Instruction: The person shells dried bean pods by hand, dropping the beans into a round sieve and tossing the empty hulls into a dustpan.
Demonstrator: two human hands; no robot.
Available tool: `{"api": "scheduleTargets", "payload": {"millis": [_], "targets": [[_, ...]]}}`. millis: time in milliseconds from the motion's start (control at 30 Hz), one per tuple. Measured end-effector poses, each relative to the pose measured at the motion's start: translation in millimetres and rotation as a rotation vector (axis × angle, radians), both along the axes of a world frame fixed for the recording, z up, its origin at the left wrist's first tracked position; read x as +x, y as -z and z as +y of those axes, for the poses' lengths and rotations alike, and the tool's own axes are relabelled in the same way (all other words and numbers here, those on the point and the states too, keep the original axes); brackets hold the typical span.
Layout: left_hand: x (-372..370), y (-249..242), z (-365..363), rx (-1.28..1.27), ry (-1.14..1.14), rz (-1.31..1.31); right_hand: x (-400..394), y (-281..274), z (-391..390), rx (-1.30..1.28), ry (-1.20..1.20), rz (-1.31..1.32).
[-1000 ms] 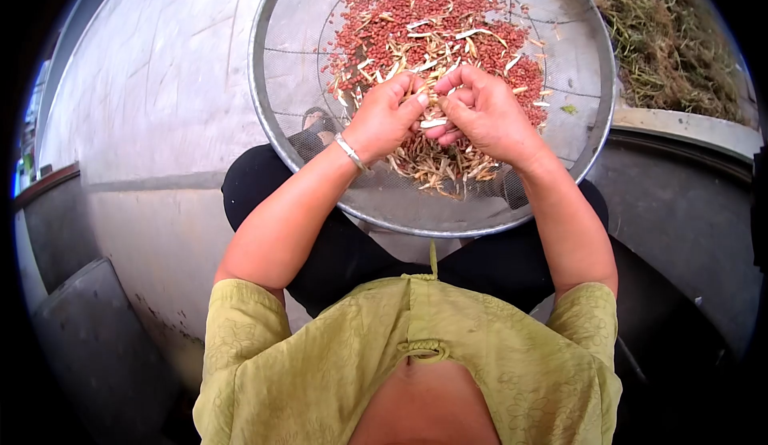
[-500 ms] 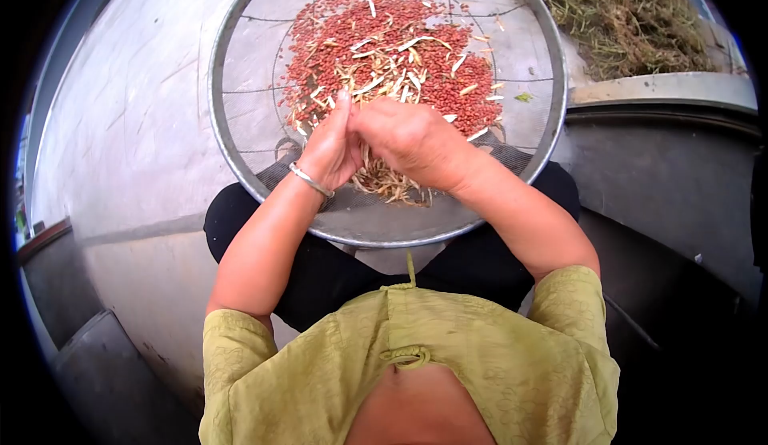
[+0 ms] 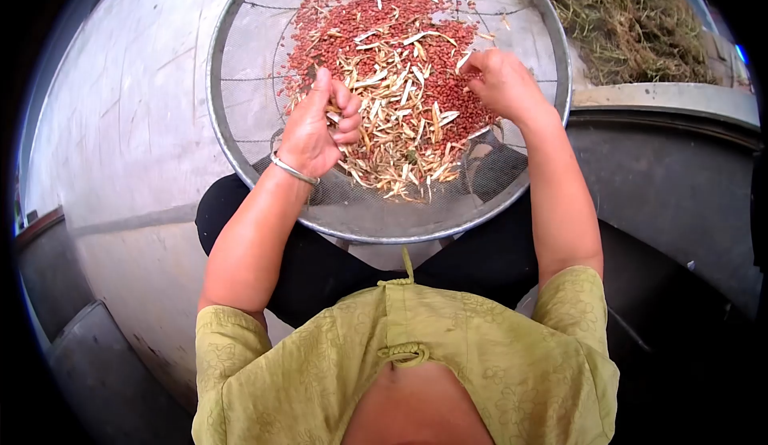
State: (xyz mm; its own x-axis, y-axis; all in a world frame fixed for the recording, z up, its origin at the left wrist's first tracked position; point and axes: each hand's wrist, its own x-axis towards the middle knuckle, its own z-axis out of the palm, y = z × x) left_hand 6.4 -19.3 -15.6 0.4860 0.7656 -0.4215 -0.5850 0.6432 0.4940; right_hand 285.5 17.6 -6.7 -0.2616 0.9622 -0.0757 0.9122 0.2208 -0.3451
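A round wire-mesh sieve (image 3: 384, 230) with a metal rim rests across my lap. Red beans (image 3: 352, 25) cover its far part, and pale, dry pod husks (image 3: 400, 145) are heaped over the middle and near part. My left hand (image 3: 320, 125), a silver bangle on its wrist, hovers over the left of the heap. Its fingers curl around a few bits of husk, mostly hidden. At the right of the beans, my right hand (image 3: 508, 85) has its fingertips pinched at a pale pod husk (image 3: 463, 62).
Dried plant stalks (image 3: 632, 21) lie piled at the upper right, behind a low pale ledge (image 3: 672, 97). Grey concrete floor (image 3: 136, 125) stretches out on the left. My dark-trousered knees (image 3: 220, 213) support the sieve from below.
My hands were together over the heap and have parted. The right moved right and away to the husk at the beans' edge; the left shifted slightly left. More husks now show in the middle.
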Motion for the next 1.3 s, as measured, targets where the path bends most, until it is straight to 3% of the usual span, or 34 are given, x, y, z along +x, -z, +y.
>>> {"api": "scheduleTargets", "payload": {"millis": [167, 233, 467, 533, 567, 667, 867, 1000, 1067, 1167, 1267, 1300], "targets": [[-10.6, -5.3, 4.3, 0.072, -0.102, 0.020, 1.6, 16.0, 3.9, -0.133, -0.043, -0.170], [-11.6, -12.2, 4.5, 0.063, -0.148, 0.044, -7.8, 3.7, 5.2, -0.148, 0.131, 0.034], [-11.8, -20.0, 0.6, 0.069, -0.149, 0.123, -35.4, 26.3, 32.3, -0.028, 0.101, 0.198], [-14.7, -19.0, 1.2, 0.066, -0.175, 0.129, -47.1, 47.1, 33.3, 0.319, -0.053, -0.014], [-17.1, -18.8, 3.0, 0.075, -0.193, 0.134, -52.2, 54.2, 32.4, 0.140, -0.038, 0.000], [-24.1, -22.6, 7.8, 0.099, -0.223, 0.144, -91.9, 33.8, 5.9, 0.090, -0.167, -0.201], [-34.8, -27.6, 11.4, 0.137, -0.305, 0.103, -110.5, 0.8, -72.7, -0.033, -0.716, -0.020], [-35.7, -30.8, 12.2, 0.151, -0.293, 0.091, -74.7, 4.1, -92.9, -0.116, -0.833, 0.006], [-36.9, -27.8, 12.1, 0.155, -0.288, 0.060, -55.9, 4.3, -91.2, -0.131, -0.776, 0.128], [-36.6, -30.8, 12.0, 0.200, -0.288, 0.099, -45.2, -2.5, -77.3, -0.101, -0.447, 0.320], [-34.1, -30.7, 10.7, 0.193, -0.282, 0.124, -37.2, -5.1, -64.6, -0.503, 0.089, 0.561], [-33.1, -30.0, 9.7, 0.183, -0.274, 0.132, -37.0, -6.6, -63.4, -0.500, 0.101, 0.556]]}}
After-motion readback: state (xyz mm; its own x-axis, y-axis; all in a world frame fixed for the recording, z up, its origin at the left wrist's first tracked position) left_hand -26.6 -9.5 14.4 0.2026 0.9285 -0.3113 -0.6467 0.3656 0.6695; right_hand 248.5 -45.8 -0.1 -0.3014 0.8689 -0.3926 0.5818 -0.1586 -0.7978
